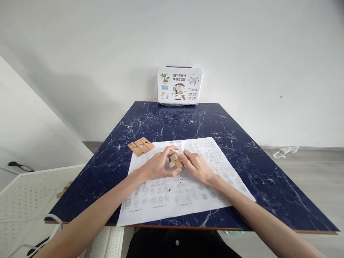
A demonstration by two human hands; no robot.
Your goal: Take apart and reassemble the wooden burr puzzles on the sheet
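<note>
Nearest: dark clothing (172,245) with a pale round button, bottom edge. Left side, white perforated surface (29,195) with a white cable (53,218) looping over its near part; small wooden bits (63,190) beside the table edge there. Dark blue marbled table (268,195), brown near edge; printed white sheet (193,212) on it, lying askew, rows of small diagrams, its near-left corner right at the table's near edge. Both forearms reach in over it. Left hand (159,163) curled round the left side of a small wooden block assembly (176,161), thumb on the near side, index finger arched over the far side. Right hand (198,166) gripping its right side, thumb laid against it, other fingers bent and partly hidden. Assembly is between the hands, above the sheet's middle. Flat wooden pieces (141,146) with cutouts side by side at the sheet's far-left corner, overlapping it. Clear plastic bottle (286,152) on the floor, right. Far table end: white cartoon-printed case (179,86) marked TRAVEL, upright near the white wall (255,53).
</note>
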